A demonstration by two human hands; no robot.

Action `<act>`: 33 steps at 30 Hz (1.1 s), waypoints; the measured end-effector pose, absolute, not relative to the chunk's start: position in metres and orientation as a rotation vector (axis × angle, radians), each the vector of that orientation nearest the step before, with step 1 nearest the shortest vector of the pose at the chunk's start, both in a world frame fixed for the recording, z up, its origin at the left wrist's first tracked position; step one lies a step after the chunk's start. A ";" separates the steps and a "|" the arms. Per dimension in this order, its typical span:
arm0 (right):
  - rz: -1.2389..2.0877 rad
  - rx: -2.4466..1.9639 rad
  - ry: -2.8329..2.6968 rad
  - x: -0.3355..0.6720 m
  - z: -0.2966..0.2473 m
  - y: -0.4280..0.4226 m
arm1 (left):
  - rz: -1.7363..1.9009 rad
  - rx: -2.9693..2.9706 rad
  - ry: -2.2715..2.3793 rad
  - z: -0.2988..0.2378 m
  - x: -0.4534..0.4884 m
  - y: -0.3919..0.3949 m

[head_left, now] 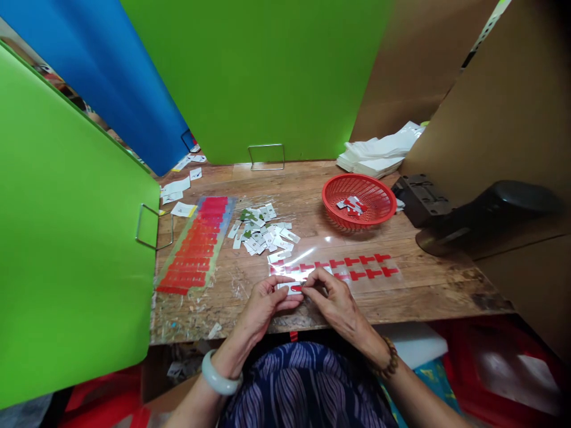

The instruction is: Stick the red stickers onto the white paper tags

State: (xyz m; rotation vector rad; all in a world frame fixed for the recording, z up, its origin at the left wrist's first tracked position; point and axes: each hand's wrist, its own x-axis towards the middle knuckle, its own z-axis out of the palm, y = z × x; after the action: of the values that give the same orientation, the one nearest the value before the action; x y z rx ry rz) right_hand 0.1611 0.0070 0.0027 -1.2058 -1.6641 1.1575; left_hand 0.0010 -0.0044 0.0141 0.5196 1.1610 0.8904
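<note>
Near the table's front edge, my left hand [270, 297] pinches a small white plate [284, 289] between thumb and fingers. A red sticker [295, 288] lies on the plate's right part. My right hand [329, 297] has thumb and forefinger pressed together at the sticker's right end. Just beyond my hands lies a clear sheet [328, 252] with two rows of red T-shaped stickers [366, 260], partly covered by my fingers. A loose heap of small white and silvery plates [263, 238] sits left of the sheet, some bearing green pieces.
A red plastic basket [332, 208] holding several red-and-white pieces stands at the right. Left lies a stack of red-strip sheets [196, 249]. White papers [379, 154], a black metal block [423, 196] and a dark cylindrical object [482, 217] are farther right. Green boards [267, 77] enclose the table.
</note>
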 end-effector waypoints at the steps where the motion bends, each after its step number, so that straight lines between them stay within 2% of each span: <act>1: 1.156 -1.203 -1.666 0.161 0.002 0.007 | 0.890 0.522 1.164 0.014 0.001 -0.004; 25: 1.133 -1.221 -1.663 0.159 -0.007 0.008 | 0.902 0.539 1.210 0.006 0.006 -0.003; 33: 1.222 -1.309 -1.514 0.152 -0.009 0.002 | 0.983 0.662 1.284 -0.001 0.005 -0.003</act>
State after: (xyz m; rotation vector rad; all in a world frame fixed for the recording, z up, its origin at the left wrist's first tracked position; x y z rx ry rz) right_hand 0.1518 0.0021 -0.0086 -1.3090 -1.5137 1.2221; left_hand 0.0055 -0.0031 -0.0010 0.6619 1.2841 0.9830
